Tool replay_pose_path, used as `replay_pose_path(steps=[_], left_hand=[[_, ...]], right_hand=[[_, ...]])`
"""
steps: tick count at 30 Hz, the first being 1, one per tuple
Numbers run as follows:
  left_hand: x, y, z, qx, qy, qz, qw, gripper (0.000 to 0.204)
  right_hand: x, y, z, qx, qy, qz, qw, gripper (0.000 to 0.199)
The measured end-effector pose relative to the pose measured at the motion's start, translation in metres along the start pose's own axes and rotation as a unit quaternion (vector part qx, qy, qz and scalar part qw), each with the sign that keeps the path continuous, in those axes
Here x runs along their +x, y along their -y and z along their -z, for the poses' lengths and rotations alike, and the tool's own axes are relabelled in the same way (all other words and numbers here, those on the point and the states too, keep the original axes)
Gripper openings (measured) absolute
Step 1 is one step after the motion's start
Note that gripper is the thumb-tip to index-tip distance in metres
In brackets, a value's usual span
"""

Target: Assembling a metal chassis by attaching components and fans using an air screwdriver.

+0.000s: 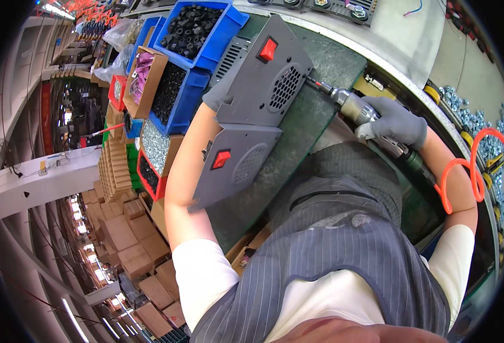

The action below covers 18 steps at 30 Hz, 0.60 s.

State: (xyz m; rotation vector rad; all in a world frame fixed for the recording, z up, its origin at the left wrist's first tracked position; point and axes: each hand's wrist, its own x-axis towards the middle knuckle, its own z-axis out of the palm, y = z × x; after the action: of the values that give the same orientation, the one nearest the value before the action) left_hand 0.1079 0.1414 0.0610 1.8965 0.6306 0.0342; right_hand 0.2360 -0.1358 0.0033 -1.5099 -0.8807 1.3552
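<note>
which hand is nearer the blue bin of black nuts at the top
Left. The gloved left hand holds the edge of the upper grey panel, just below the blue bin. The right hand grips the pneumatic screwdriver on the panel's far side.

Bright, even overhead light, soft shadows, sharp centre, strong fisheye bending and dark rim

Brown cardboard boxes (138, 251) lie heaped on the floor at lower left. A stack of flat tan cartons (115, 168) stands beside the bench's left edge. An open brown box (144, 80) holding pink parts sits among the bins, with clear plastic bags (118, 40) behind it.
</note>
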Motion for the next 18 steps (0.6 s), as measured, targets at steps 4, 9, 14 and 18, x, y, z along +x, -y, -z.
replay_pose_path(steps=[4, 9, 14, 18], left_hand=[[-0.042, 0.022, 0.053, -0.299, -0.038, 0.111, 0.947, 0.036], [-0.156, 0.08, 0.083, -0.413, -0.17, 0.127, 0.886, 0.041], [-0.253, 0.12, 0.039, -0.396, -0.206, 0.24, 0.862, 0.036], [-0.274, 0.12, -0.012, -0.371, -0.104, 0.213, 0.898, 0.025]], right_hand=[[-0.017, -0.009, -0.008, -0.023, -0.011, 0.018, 1.0, 0.054], [-0.035, -0.032, -0.035, 0.021, 0.04, -0.013, 0.999, 0.052], [-0.032, -0.05, -0.067, 0.129, 0.024, -0.02, 0.991, 0.067], [-0.033, -0.05, -0.079, 0.087, -0.012, -0.037, 0.995, 0.053]])
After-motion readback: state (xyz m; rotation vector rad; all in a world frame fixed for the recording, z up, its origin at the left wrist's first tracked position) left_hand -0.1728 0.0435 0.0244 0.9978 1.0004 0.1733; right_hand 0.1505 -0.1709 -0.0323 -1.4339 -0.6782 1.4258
